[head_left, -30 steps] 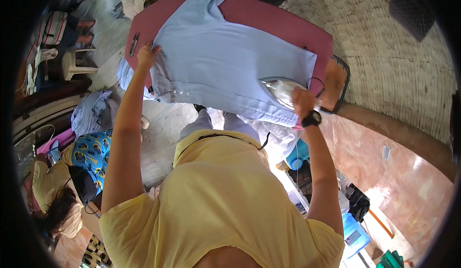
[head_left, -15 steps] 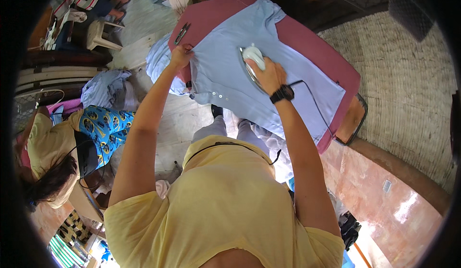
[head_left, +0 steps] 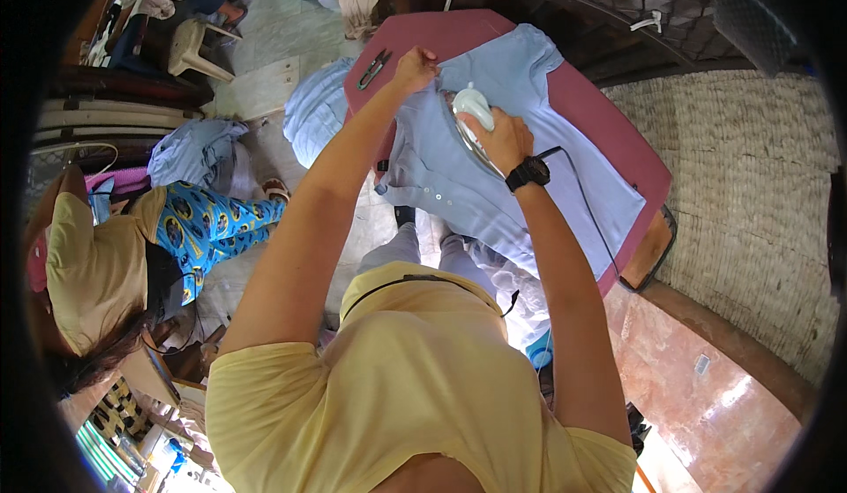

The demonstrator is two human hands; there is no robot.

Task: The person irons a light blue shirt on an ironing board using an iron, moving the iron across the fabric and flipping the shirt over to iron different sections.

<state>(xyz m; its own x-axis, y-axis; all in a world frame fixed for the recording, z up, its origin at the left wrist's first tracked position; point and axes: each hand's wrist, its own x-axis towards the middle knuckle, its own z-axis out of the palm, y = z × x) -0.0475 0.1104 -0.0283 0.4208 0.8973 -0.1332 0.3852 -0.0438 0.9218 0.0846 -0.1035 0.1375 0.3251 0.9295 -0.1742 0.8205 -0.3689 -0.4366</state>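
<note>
A light blue shirt (head_left: 565, 158) with white buttons along its near edge lies spread over a dark red padded ironing board (head_left: 609, 131). My right hand (head_left: 507, 140), with a black watch at the wrist, is closed round the handle of a white iron (head_left: 474, 105). The iron's soleplate rests on the shirt, its dark cord trailing to the right. My left hand (head_left: 415, 71) is at the shirt's upper left edge, its fingers bent together; whether cloth is between them is hidden. Left of it, small thread snips (head_left: 374, 68) lie on the board.
More blue cloth (head_left: 315, 113) hangs beside the board's left end. A co-worker in blue patterned trousers (head_left: 198, 228) is at the left, near a pile of blue clothes (head_left: 190, 150). A cream plastic stool (head_left: 201, 49) stands farther back. Woven matting (head_left: 741, 166) covers the right side.
My left hand has moved up and to the right along the shirt's edge. The iron stays in my right hand, tilted little differently on the shirt. The whole view has shifted slightly.
</note>
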